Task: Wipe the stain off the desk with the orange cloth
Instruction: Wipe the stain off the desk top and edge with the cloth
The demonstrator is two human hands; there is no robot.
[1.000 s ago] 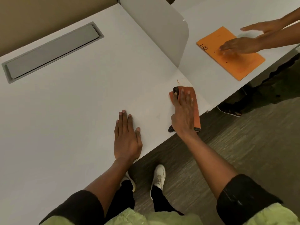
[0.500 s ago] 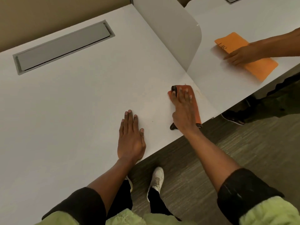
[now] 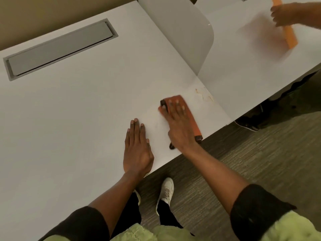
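Observation:
The orange cloth [image 3: 192, 119] with dark edges lies flat on the white desk [image 3: 78, 105] near its front right corner. My right hand [image 3: 178, 126] presses down on it, fingers spread over its top. Thin orange stain marks [image 3: 204, 94] show on the desk just right of and beyond the cloth, uncovered. My left hand [image 3: 137, 146] rests flat, palm down, on the desk to the left of the cloth, close to the front edge.
A grey cable hatch [image 3: 59, 47] is set into the desk at the back left. A grey divider panel [image 3: 184, 30] separates a neighbouring desk, where another person's hand [image 3: 284, 14] moves an orange cloth [image 3: 288, 32]. Carpet and my white shoe [image 3: 165, 190] lie below.
My right hand has slid the cloth left, uncovering the stain marks beside it. My left hand has stayed put. The other person's cloth has lifted and moved.

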